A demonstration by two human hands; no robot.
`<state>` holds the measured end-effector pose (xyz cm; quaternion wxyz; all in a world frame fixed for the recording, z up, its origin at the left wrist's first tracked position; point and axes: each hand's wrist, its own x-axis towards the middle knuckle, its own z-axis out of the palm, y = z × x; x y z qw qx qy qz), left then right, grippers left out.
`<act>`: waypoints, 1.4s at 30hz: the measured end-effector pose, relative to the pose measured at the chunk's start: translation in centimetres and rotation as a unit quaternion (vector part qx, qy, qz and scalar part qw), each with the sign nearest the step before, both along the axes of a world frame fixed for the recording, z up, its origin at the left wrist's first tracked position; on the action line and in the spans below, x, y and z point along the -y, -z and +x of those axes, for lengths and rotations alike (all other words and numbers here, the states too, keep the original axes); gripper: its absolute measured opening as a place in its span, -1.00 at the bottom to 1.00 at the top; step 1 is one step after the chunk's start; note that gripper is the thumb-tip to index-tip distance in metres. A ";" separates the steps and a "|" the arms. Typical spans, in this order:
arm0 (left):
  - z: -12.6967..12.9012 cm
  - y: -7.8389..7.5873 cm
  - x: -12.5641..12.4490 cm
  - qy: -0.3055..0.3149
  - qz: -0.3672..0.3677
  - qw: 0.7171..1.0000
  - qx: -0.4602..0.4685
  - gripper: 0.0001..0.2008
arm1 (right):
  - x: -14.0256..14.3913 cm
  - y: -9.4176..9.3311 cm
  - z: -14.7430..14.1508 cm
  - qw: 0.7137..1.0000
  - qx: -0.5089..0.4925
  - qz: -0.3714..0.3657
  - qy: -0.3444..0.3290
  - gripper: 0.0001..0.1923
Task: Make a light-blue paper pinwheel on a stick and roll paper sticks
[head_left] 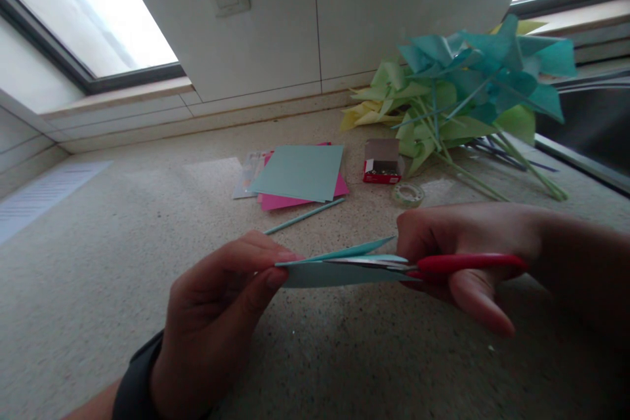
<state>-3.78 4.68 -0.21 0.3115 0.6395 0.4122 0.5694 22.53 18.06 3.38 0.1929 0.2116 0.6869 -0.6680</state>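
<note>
Between my hands, a light blue sheet of paper (339,277) is held nearly edge-on above the counter. My left hand (221,308) pinches its left end between thumb and fingers. My right hand (467,256) grips red-handled scissors (443,265), with the thumb through one handle loop. The metal blades point left and lie along the paper, between a raised flap and the lower part. How far the cut runs cannot be made out. Just beyond my left hand, a thin light blue stick (305,216) lies on the counter.
A stack of pale blue and pink paper squares (300,172) lies behind the stick. To its right are an open small red box (382,164) and a roll of clear tape (408,194). Paper pinwheels (492,72) pile up by the sink (590,125). A printed sheet (46,193) lies far left.
</note>
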 end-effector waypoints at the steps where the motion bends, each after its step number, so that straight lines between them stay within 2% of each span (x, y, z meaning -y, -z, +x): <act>1: 0.0 0.0 0.0 0.000 -0.002 1.000 0.000 -0.82 | 0.0 0.1 0.0 1.000 0.000 -0.001 0.001 -0.27; 13: 0.5 -0.5 0.1 0.014 -0.008 1.000 0.000 -0.86 | 0.1 -0.1 -0.1 1.000 -0.005 -0.003 -0.018 -0.23; 21: 0.4 -0.3 0.1 0.027 -0.011 1.000 0.006 -0.84 | 0.3 -0.2 -0.2 1.000 0.008 -0.026 -0.001 -0.26; 27: 0.5 -0.5 0.1 0.010 -0.007 1.000 -0.001 -0.87 | 0.2 0.0 -0.2 0.999 0.016 -0.039 -0.002 -0.28; 32: 0.5 -0.4 -0.1 0.006 -0.003 1.000 -0.004 -0.86 | 0.1 0.0 -0.2 0.999 0.013 -0.035 -0.007 -0.28; 42: 0.4 -0.3 0.0 0.040 -0.009 0.999 0.000 -0.84 | 0.2 -0.5 -0.4 0.999 0.035 -0.013 -0.021 -0.23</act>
